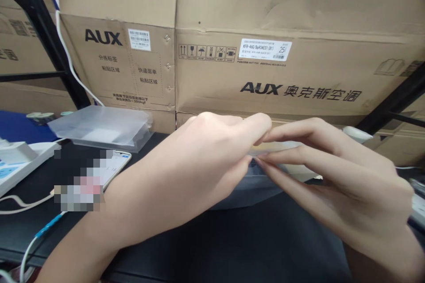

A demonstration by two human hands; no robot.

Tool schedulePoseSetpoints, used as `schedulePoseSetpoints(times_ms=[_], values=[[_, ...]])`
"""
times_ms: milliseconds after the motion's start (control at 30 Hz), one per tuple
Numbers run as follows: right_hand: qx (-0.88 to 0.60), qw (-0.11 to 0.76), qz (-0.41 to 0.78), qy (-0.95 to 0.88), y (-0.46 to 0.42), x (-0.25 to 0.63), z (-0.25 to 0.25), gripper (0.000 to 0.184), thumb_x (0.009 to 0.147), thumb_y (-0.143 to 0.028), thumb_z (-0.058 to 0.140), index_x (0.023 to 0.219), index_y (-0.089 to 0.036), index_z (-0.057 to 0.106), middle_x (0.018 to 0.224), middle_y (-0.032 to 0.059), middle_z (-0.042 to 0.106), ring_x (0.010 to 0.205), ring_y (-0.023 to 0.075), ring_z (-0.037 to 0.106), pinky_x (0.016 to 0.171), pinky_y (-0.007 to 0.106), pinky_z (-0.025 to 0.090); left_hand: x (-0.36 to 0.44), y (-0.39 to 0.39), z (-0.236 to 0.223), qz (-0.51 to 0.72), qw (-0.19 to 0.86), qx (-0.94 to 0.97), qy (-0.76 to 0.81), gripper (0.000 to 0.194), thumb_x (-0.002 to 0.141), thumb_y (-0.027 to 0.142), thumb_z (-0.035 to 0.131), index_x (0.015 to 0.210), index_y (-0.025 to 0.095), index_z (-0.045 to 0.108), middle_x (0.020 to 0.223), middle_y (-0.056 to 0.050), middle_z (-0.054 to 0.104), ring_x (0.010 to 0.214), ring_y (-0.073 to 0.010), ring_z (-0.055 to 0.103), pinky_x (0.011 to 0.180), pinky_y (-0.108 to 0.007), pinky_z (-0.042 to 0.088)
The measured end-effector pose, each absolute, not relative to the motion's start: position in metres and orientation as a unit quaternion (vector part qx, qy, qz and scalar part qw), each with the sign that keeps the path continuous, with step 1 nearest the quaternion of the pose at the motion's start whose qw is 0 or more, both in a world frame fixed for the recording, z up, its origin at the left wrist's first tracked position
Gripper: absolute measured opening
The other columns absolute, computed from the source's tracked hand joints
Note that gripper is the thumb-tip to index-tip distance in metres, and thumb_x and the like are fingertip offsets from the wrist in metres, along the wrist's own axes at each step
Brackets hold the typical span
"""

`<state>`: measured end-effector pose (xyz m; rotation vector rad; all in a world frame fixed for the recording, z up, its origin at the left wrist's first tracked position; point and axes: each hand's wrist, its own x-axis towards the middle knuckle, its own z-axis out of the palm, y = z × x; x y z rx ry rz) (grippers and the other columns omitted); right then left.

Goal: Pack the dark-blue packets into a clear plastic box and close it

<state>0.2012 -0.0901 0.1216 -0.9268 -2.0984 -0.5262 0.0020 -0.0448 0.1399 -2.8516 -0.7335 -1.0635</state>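
Note:
My left hand (206, 159) reaches in from the lower left, seen from its back, with the fingers curled inward. My right hand (327, 168) comes from the right, its thumb and fingertips pinched together. The fingertips of both hands meet in the middle of the view, closed around something small that they hide. Just below and behind them is a translucent, greyish plastic item (242, 192) over the black tabletop (219, 247); most of it is covered by my hands, so I cannot tell its exact kind.
A phone (116, 163), partly pixelated, lies by my left forearm with cables near it. Behind it stands a clear plastic box (102, 128). A white power strip (23, 161) is at far left. Large cardboard boxes (212, 75) rise behind, between black metal frame bars (392, 93).

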Motion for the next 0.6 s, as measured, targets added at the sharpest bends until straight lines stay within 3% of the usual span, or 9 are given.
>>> schedulePoseSetpoints(times_ms=[233, 600], values=[[-0.379, 0.38, -0.215, -0.816, -0.0913, 0.1986, 0.1214, 0.018, 0.084, -0.011, 0.062, 0.091, -0.027, 0.066, 0.107, 0.0049, 0.063, 0.089, 0.0204, 0.066, 0.069, 0.03, 0.054, 0.001, -0.0429, 0.1401, -0.329, 0.03, -0.916, -0.229, 0.01, 0.088, 0.023, 0.047, 0.092, 0.025, 0.056, 0.08, 0.002, 0.065, 0.068, -0.014, 0.062, 0.06, -0.028, 0.046], [-0.35, 0.354, -0.203, -0.843, -0.0922, 0.2043, 0.1262, 0.021, 0.085, -0.008, 0.061, 0.098, -0.023, 0.067, 0.114, 0.0049, 0.062, 0.089, 0.0116, 0.065, 0.071, 0.021, 0.051, -0.0034, -0.0409, 0.1419, -0.318, 0.048, -0.922, -0.214, 0.002, 0.087, 0.023, 0.053, 0.087, 0.024, 0.054, 0.083, 0.003, 0.066, 0.07, -0.013, 0.061, 0.06, -0.026, 0.042]])
